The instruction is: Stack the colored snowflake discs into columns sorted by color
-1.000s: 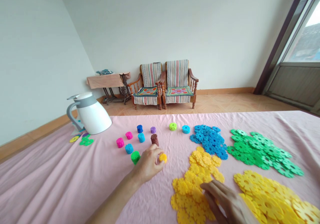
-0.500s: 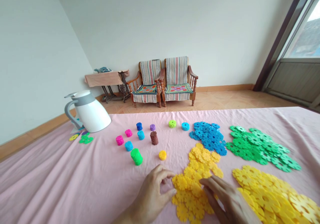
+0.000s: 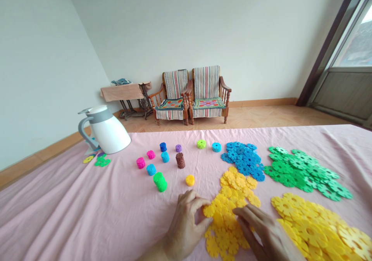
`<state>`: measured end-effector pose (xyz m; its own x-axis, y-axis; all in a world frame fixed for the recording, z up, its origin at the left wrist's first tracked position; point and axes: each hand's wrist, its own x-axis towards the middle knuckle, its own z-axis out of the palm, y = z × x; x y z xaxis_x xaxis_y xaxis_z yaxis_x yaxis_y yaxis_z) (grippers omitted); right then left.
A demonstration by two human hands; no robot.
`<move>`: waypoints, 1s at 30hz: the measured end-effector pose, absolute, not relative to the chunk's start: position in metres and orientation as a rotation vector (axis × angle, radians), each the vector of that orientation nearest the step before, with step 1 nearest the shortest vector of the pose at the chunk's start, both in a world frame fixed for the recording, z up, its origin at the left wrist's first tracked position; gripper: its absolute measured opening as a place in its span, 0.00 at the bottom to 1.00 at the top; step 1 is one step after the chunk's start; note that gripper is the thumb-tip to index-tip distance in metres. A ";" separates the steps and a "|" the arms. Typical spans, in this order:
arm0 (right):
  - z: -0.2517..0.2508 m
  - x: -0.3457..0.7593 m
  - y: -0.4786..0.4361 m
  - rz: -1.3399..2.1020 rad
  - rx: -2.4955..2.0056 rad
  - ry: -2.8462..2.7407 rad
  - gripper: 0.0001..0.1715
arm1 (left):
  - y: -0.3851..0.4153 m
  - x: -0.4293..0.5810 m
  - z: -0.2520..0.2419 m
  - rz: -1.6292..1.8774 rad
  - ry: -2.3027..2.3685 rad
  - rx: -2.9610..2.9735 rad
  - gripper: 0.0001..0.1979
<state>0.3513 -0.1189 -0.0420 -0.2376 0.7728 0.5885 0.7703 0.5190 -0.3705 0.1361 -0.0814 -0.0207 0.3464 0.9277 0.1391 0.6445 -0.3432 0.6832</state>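
Note:
In the head view my left hand [image 3: 188, 224] is at the left edge of a heap of yellow snowflake discs [image 3: 223, 230]. Its thumb and index finger are apart, with the index fingertip at a disc on the heap's edge. On the right side of the same heap, my right hand [image 3: 263, 228] rests with fingers stretched over the discs; its thumb is hidden. A short yellow stack [image 3: 190, 180] stands just beyond my left hand. Left of that are a green stack [image 3: 160, 182] and a brown stack [image 3: 180, 160].
Blue discs [image 3: 245, 160], green discs [image 3: 305, 171] and larger yellow discs [image 3: 314, 226] lie in heaps to the right. Several small coloured stacks stand mid-table. A white jug [image 3: 112, 133] stands far left on the pink cloth [image 3: 72, 210]. Two armchairs [image 3: 206, 86] are beyond.
My left hand has moved slightly right, closer in over the edge of the yellow heap. My right hand stays almost in place. The whole view has shifted a little.

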 end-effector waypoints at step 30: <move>-0.039 0.351 -0.119 -0.046 -1.248 -2.010 0.20 | -0.072 0.121 -0.023 0.863 1.399 2.046 0.12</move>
<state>0.3513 -0.1194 -0.0389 -0.2377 0.7547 0.6115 0.7816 0.5224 -0.3408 0.1213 -0.0715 -0.0230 0.2665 0.9393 0.2160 0.6143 -0.3382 0.7129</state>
